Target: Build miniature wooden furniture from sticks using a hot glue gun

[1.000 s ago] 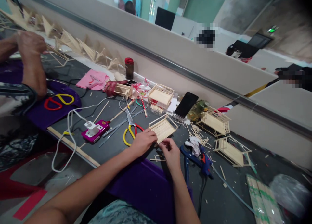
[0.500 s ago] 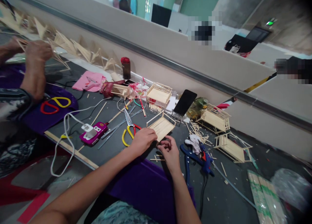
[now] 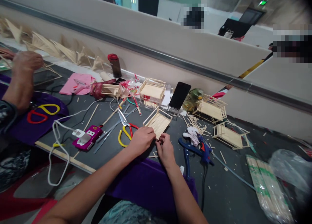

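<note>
My left hand [image 3: 140, 139] grips the near edge of a small flat panel of wooden sticks [image 3: 159, 121] that rests on the dark table [image 3: 102, 152]. My right hand [image 3: 165, 149] is closed in a pinch at the panel's near right corner, touching it. Yellow-handled scissors [image 3: 124, 130] lie just left of my left hand. A blue glue gun [image 3: 198, 148] lies right of my right hand.
Three finished stick models [image 3: 211, 107] stand behind, beside a propped black phone [image 3: 179, 95]. A magenta phone with a white charger [image 3: 87, 137] lies left. Another person's hand [image 3: 25, 62] works at far left. A packet of sticks [image 3: 268, 188] lies at right.
The view has shifted, moving everything left and up. My hands stay on the stick panel; my right hand has closed in tighter on its near corner.
</note>
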`<state>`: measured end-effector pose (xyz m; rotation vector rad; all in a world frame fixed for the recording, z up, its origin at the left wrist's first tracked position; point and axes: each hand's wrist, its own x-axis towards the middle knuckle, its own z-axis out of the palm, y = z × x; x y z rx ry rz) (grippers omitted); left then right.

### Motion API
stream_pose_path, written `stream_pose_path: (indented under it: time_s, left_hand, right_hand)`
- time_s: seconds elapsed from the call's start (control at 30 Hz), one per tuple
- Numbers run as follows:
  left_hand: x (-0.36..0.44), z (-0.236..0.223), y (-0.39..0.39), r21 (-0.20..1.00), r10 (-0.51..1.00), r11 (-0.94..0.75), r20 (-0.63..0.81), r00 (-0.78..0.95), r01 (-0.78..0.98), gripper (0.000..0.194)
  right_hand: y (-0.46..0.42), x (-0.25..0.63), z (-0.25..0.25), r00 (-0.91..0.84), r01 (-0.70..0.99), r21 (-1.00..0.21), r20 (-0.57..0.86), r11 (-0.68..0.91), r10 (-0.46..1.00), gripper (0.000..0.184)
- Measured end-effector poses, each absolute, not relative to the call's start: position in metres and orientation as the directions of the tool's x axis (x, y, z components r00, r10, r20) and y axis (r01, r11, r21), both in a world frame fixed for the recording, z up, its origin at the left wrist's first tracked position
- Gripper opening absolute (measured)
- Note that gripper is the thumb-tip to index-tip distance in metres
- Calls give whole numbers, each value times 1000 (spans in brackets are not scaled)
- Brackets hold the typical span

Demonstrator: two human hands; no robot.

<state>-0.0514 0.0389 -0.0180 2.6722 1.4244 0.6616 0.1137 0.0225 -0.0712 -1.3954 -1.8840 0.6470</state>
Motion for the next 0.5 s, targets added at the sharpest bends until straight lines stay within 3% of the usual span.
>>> stream_pose_path:
  time_s: [0.2, 0.37, 0.5]
  left_hand:
    - [-50, -14, 39, 194, 797, -580, 339, 500, 791, 21]
    - [-49, -12, 38, 184, 794, -585, 325, 513, 790, 21]
    - [-49, -12, 39, 176, 793, -588, 321, 518, 790, 21]
  right_hand:
    - [20, 116, -66, -186, 605, -740, 227, 294, 956, 34]
    - [17, 122, -50, -150, 564, -764, 277, 312, 949, 18]
    - [20, 125, -44, -137, 496, -807, 290, 319, 947, 19]
